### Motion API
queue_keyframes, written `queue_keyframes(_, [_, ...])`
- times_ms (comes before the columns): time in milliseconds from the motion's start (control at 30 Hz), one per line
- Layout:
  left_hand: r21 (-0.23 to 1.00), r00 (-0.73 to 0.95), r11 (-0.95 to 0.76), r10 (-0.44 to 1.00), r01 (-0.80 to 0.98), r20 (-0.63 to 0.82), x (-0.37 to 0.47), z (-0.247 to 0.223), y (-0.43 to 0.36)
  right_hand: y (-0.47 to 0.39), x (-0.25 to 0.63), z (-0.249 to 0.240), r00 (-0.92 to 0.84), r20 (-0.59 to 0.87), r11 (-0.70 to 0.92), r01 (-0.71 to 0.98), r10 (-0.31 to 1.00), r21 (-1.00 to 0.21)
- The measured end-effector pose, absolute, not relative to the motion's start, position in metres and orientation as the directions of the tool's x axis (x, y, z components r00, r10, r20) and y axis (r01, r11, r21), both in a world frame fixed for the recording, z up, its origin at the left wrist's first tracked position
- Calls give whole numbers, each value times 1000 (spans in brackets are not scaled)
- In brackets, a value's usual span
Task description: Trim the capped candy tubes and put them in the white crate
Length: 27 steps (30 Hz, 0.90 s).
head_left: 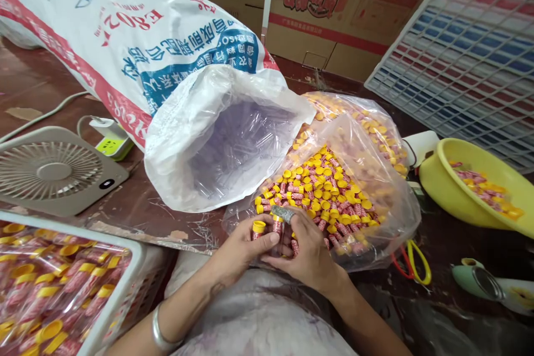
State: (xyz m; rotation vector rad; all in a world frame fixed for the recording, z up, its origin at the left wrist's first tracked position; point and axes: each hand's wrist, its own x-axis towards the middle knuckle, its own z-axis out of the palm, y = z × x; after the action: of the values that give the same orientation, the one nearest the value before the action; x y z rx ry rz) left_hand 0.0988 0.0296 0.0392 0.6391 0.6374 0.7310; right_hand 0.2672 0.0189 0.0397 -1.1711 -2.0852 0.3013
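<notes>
Near the table's front edge, my left hand (pixel 244 246) is closed around a small bottle (pixel 258 228) with a yellow cap and a red label. Beside it, my right hand (pixel 306 247) grips a second yellow-capped bottle (pixel 277 224); a grey covering is on one of its fingertips. The two hands are close together. Just behind them lies an open clear plastic bag (pixel 390 222) full of small yellow-capped bottles (pixel 317 183). A large white sack (pixel 175 178) with its mouth open holds clear plastic tubes (pixel 246 139).
At the left are a fan (pixel 54 169), a power socket (pixel 114 142) and a white basket (pixel 142 267) of larger capped tubes. A yellow bowl (pixel 442 189), red and yellow scissors (pixel 413 261) and a wire rack (pixel 459 55) are at the right. Cardboard boxes (pixel 334 11) stand behind.
</notes>
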Motion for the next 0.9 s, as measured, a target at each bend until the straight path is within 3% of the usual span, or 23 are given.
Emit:
queue_keyframes(100, [722, 626, 595, 723, -353, -291, 100, 39, 33, 19, 264, 38, -341, 499, 583, 647, 797, -490])
queue_keyframes(167, [817, 618, 520, 735, -248, -281, 94, 42, 40, 21, 269, 40, -411, 438, 595, 641, 800, -485])
queue_keyframes(233, [959, 534, 284, 809, 12, -246, 84, 48, 53, 24, 278, 40, -440, 370, 573, 667, 818, -476])
queue_keyframes(267, [968, 460, 120, 862, 220, -211, 77, 52, 62, 25, 284, 40, -410, 358, 541, 699, 839, -468])
queue_keyframes(300, [889, 383, -32, 909, 456, -163, 70, 56, 72, 25, 290, 39, -361, 354, 497, 740, 862, -454])
queue_keyframes(367, [512, 247, -172, 966, 842, -82, 60, 61, 93, 23, 299, 35, -305, 334, 427, 811, 892, -400])
queue_keyframes(400, [318, 205, -173, 976, 932, -68, 57, 62, 103, 20, 302, 34, -319, 297, 415, 834, 900, -364])
queue_keyframes(433, [175, 179, -164, 981, 971, -75, 56, 62, 112, 17, 302, 32, -360, 241, 424, 843, 902, -330])
queue_keyframes(500, [45, 166, -161, 979, 986, -117, 59, 57, 125, 9, 299, 30, -455, 124, 471, 837, 882, -279])
queue_keyframes(733, [26, 140, -138, 984, 990, -113, 76, 35, 133, -6, 277, 21, -513, 10, 504, 838, 858, -211])
queue_keyframes(833, [58, 180, -175, 979, 983, -101, 67, 37, 129, -3, 281, 16, -505, 79, 509, 831, 860, -226])
queue_keyframes(900, [149, 221, -210, 973, 966, -65, 57, 43, 122, 1, 287, 16, -435, 180, 470, 822, 883, -320])
